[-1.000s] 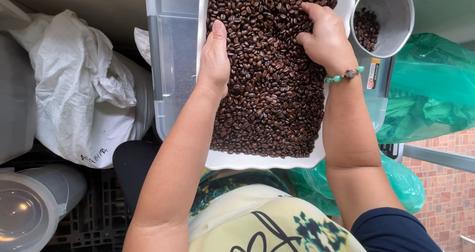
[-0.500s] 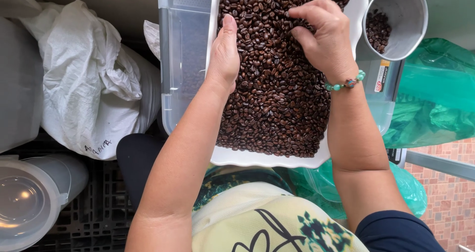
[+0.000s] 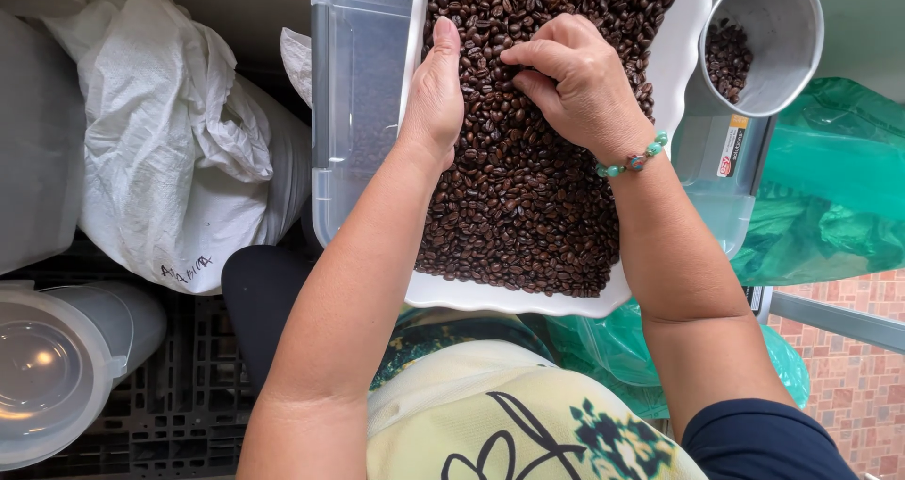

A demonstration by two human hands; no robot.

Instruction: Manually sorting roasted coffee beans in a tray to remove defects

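A dark slatted plastic floor grid [image 3: 170, 414] is seen at lower left, and reddish brick paving [image 3: 848, 386] at lower right. A white tray [image 3: 528, 303] with a scalloped, glossy rim is held over the lap, its long axis running away from the person toward the top of the view. It is filled with dark brown roasted coffee beans [image 3: 528, 206], small, oval and slightly shiny, in a dense layer that reaches the near rim. The left hand [image 3: 434, 93] is laid flat on its edge along the left side of the bean layer, fingers straight and together, nothing gripped. The right hand [image 3: 575, 84] is curled over the beans, fingertips pinched together at the surface; whether a bean is held cannot be told. A bracelet [image 3: 633, 157] of green beads is worn on the right wrist. A clear rectangular plastic bin [image 3: 358, 112] lies under the tray. A grey round cup [image 3: 768, 37] holding a few beans stands at upper right. A white woven sack [image 3: 179, 140], crumpled green plastic bags [image 3: 830, 197] and a translucent lidded tub [image 3: 57, 376] are noted around.
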